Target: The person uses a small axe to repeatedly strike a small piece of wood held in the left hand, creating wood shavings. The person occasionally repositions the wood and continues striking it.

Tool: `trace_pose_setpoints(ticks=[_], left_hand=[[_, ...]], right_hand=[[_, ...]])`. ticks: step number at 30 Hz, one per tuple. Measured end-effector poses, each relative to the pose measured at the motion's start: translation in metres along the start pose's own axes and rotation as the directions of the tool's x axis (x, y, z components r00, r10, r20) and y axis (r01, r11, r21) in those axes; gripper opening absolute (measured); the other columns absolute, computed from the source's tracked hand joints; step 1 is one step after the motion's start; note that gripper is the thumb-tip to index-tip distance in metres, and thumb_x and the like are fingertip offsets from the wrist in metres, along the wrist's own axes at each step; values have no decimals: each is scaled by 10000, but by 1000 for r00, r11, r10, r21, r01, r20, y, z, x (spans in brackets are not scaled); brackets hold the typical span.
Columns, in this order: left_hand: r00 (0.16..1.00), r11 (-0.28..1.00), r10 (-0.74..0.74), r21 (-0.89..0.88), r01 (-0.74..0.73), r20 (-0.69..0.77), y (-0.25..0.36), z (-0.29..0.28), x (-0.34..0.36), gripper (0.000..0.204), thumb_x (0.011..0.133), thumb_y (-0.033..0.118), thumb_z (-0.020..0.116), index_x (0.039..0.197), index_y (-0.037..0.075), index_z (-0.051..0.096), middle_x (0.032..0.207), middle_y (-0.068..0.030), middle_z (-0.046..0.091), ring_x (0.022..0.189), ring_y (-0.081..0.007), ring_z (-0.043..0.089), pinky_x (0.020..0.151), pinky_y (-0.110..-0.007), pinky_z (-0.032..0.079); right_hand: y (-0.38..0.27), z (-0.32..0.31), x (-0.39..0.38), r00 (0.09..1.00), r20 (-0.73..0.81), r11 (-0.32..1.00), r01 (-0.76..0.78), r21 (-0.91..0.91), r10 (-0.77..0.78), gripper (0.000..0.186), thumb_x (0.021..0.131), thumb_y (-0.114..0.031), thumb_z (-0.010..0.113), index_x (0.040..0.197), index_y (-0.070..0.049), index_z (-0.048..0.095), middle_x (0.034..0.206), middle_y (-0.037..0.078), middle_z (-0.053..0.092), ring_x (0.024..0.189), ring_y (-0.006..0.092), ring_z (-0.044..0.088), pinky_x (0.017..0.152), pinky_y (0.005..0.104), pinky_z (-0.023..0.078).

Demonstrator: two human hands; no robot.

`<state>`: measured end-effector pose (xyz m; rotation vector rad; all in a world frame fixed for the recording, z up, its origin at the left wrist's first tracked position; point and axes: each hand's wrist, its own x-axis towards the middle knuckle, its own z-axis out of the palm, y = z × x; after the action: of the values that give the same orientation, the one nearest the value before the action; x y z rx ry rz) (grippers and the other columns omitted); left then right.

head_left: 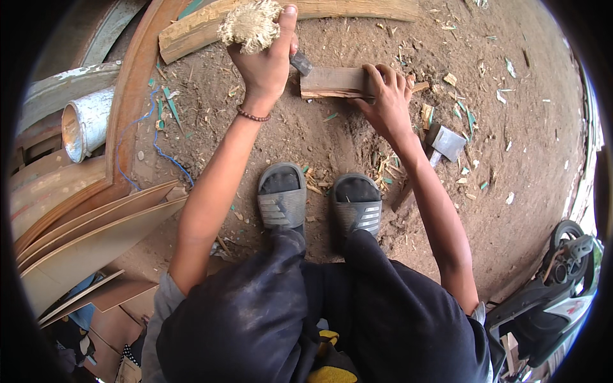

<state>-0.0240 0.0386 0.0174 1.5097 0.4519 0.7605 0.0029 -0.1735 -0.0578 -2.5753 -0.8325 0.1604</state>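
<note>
With the block point(332, 82) as reference, it's lying on the dirt ground point(511, 210) ahead of the slippers point(281, 198). Right hand point(388, 96) is clamped on the block's right end, fingers over the top and thumb on the near side, so that end is covered. Left hand point(265, 67), off the block's left end and raised, is closed around a chisel-like tool point(249, 27) with a frayed, pale top; most of those fingers are hidden. Its dark metal end is right by the block's far left corner; can't tell if they touch. Obstacles: long timber point(217, 29) across the ground beyond the block, hammer point(449, 144) to the block's near right with its handle partly under the right forearm, wood chips point(389, 167) scattered all round it. Well left of the block: blue string point(167, 156), curved wooden frame point(125, 89), white bucket-like container point(96, 124). Boards point(96, 249) stacked near left of it, motorbike point(562, 281) far off near right.
</note>
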Motion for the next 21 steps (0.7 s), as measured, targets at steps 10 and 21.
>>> trace_pose_setpoints(ticks=[10,21], left_hand=[[998,984,25,-179,-13,65,-10,-7,-4,321,921,144,642,671,89,448,547,2,476,443,-95,434,444,-269,382],[971,978,209,-10,-209,118,-11,-12,-19,147,931,93,588,814,16,549,628,-34,551,564,-115,532,542,-288,464]], right_hand=[[1,2,0,1000,21,1000,-7,0,7,713,740,-313,781,1355,-157,457,1335,120,446,1267,363,382,1055,545,294],[0,3,-2,1000,-16,1000,7,-2,-7,682,735,-253,776,1330,-155,459,1322,114,454,1263,354,383,1015,536,328]])
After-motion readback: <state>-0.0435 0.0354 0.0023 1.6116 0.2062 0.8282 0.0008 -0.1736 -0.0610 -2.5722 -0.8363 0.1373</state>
